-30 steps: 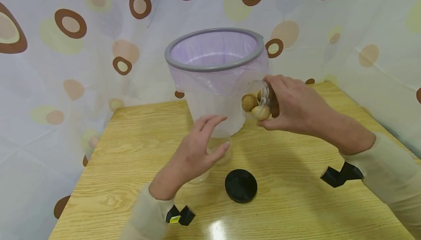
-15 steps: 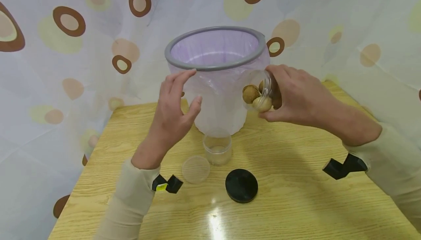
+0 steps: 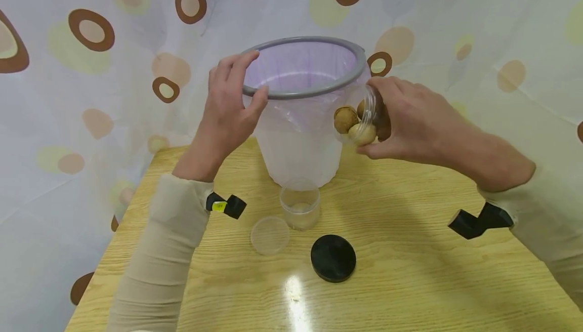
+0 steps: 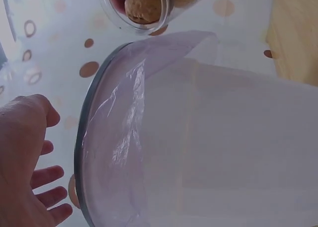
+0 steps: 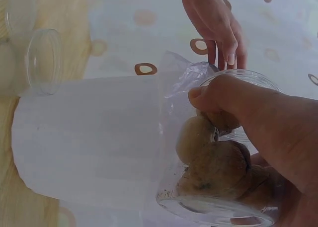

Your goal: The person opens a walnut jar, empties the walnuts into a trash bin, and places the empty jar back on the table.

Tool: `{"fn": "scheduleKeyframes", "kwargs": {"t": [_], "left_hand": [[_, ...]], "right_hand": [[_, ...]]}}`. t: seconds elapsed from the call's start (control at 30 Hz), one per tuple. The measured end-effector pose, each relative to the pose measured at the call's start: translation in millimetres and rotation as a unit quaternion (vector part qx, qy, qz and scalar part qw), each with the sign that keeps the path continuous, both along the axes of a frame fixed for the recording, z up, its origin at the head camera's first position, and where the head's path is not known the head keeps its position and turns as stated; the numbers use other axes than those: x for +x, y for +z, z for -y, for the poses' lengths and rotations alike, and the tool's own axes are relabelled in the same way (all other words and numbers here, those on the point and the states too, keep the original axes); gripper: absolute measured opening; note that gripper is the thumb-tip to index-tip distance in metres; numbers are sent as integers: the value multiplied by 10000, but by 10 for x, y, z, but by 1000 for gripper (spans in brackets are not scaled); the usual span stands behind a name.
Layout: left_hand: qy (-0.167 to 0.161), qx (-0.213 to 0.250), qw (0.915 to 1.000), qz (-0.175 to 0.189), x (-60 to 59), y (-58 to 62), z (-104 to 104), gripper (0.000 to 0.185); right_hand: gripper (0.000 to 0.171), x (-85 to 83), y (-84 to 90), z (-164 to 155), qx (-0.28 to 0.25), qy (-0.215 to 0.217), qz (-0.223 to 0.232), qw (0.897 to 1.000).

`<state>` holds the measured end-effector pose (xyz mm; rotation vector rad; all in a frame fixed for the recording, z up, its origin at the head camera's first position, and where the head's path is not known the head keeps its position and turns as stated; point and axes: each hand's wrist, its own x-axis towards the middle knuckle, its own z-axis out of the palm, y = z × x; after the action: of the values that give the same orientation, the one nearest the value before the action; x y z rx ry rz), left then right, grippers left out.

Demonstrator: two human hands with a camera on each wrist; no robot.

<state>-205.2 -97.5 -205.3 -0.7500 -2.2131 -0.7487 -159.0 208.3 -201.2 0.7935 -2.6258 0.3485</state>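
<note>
Left hand: raised at the near-left rim of the bin, fingers loosely curved over the grey ring, thumb on the outside; the wrist view shows the fingers spread beside the rim, so whether they actually clasp it cannot be told.
Right hand: wrapped around a clear jar, holding it tipped on its side, mouth turned toward the left hand.
Clear jar: in the right hand's grip, just beside the right wall of the bin below its rim; walnuts sit at its mouth.
Bin: stands on the bench between the two hands, lined with a pale purple bag.
Small clear cup: on the bench below both hands, just in front of the bin.
Clear lid: flat, just beside that cup, on the left hand's side.
Black lid: flat on the bench, below the right hand.
</note>
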Motion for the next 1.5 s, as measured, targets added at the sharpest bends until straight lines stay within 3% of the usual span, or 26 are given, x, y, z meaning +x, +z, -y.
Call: {"fn": "scheduleKeyframes", "kwargs": {"t": [0.2,0.37,0.5,0.9,1.13,1.4,1.5], "left_hand": [[391,-301,9940,975,-176,178,14,53],[831,-518,9794,1766,-304,290,32,56],[1066,-656,9678,2183,-391,355,31,58],[1190,-1029,9387,3067,-580,425,-43,63],[1282,-1436,9134,3586,-604,467,-87,67],[1596,-2123,8896,3715,-641,539,-37,71],[1662,-2081,8845,3831,-650,528,-24,73]], "right_hand": [[93,-15,74,4,-58,45,-105,9999],[90,-52,152,40,-116,87,-161,9998],[87,-94,231,73,-114,68,-137,9998],[89,-245,541,96,13,-150,113,9998],[92,-406,710,122,174,-288,191,9993],[90,-633,793,194,641,-431,247,9967],[89,-713,819,226,813,-486,210,9953]]}}
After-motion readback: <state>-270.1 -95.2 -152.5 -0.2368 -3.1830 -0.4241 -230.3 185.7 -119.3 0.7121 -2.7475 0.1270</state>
